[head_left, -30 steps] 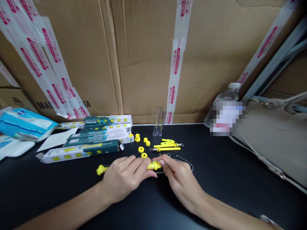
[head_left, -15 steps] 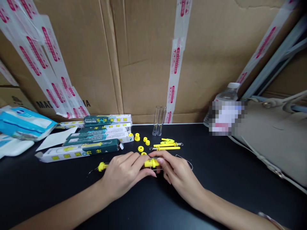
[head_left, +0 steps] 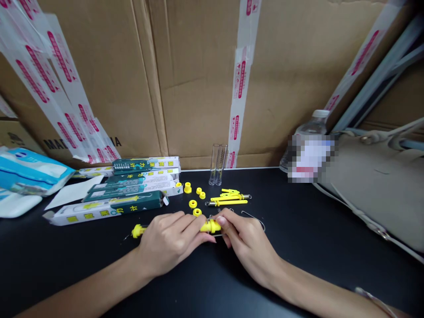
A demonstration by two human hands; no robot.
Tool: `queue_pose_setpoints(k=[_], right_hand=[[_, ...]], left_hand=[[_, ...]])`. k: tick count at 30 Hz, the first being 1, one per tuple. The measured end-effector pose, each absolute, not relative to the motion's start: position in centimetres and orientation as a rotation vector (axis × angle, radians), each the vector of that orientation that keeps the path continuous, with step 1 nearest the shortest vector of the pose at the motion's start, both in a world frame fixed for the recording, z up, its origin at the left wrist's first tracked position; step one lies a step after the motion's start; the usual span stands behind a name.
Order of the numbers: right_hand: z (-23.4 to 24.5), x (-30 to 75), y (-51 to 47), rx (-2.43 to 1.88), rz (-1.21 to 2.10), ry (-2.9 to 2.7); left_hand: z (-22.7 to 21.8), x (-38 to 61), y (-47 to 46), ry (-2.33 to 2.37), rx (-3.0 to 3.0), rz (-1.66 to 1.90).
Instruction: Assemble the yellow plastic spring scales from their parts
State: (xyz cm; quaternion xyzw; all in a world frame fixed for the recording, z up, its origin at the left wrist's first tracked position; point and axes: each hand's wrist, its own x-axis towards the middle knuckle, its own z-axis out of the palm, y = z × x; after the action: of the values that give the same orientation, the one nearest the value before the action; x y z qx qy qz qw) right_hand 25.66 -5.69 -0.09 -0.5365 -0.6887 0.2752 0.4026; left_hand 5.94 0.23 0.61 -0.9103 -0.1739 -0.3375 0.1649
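Note:
My left hand (head_left: 170, 238) is closed around the body of a tube spring scale, with the yellow end piece and thin hook (head_left: 137, 231) sticking out on its left. Most of the tube is hidden by the fingers. My right hand (head_left: 248, 243) pinches the yellow cap (head_left: 210, 227) at the other end, thumb and forefinger on its right side. A bent wire hook (head_left: 256, 217) lies just behind the right hand. Beyond the hands are several small yellow caps (head_left: 192, 204) and yellow rods with springs (head_left: 230, 202).
Two clear tubes (head_left: 215, 165) stand upright by the cardboard wall (head_left: 195, 88). Printed boxes (head_left: 109, 207) lie at the left, near a blue packet (head_left: 33, 170). A bottle (head_left: 311, 128) and a beige bag (head_left: 377, 185) are at the right.
My right thumb and fingers have shifted slightly on the yellow cap. The view has moved a little, and the left hand keeps its hold.

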Motion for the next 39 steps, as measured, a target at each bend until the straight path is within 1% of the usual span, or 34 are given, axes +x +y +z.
queue_pose_setpoints(k=[9,16,23,28,39], right_hand=[[-0.1,25.2,-5.5,-1.419,0.736,-1.605],[-0.8,25.1,-5.4,-1.391,0.921,-1.475],[-0.5,25.2,-5.0,-1.245,1.169,-1.455],[-0.5,25.3,-4.8,-1.089,1.272,-1.440],[-0.9,25.4,-4.4,-0.966,1.334,-1.395]], left_hand=[[0.6,6.0,0.0,-0.362,-2.481,-0.987],[0.9,6.0,0.0,-0.310,-2.457,-0.937],[0.8,6.0,0.2,-0.371,-2.467,-0.972],[0.8,5.9,0.2,-0.390,-2.440,-0.984],[1.0,5.8,0.3,-0.362,-2.431,-0.860]])
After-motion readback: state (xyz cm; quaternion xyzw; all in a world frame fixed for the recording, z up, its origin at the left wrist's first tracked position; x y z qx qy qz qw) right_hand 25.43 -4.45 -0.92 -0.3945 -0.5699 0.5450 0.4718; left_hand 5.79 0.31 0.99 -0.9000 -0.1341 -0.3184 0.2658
